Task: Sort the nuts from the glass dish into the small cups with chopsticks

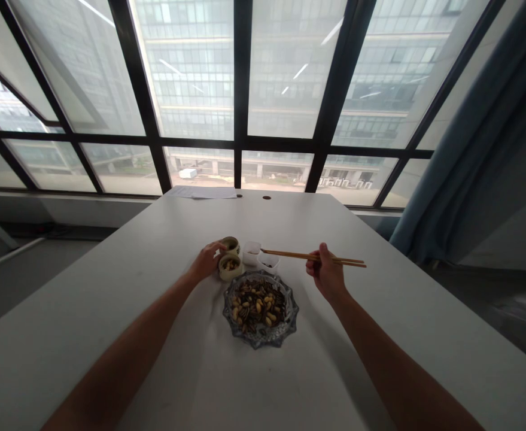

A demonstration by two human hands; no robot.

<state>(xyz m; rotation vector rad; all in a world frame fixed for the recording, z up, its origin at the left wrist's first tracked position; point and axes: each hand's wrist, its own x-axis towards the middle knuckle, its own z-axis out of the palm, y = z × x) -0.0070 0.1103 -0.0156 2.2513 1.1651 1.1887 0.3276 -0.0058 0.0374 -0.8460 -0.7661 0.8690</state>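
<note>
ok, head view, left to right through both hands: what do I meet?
Left hand → beige cups → white tubs → right hand. Left out for overlap: glass bowl, chopsticks.

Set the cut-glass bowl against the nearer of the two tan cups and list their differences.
The cut-glass bowl is much wider than the tan cup. The bowl has a jagged, pointed edge; the cup's is smooth and round. The bowl holds a large mix of dark seeds and pale nuts; the cup holds far less. Both stand upright on the white table.
</note>
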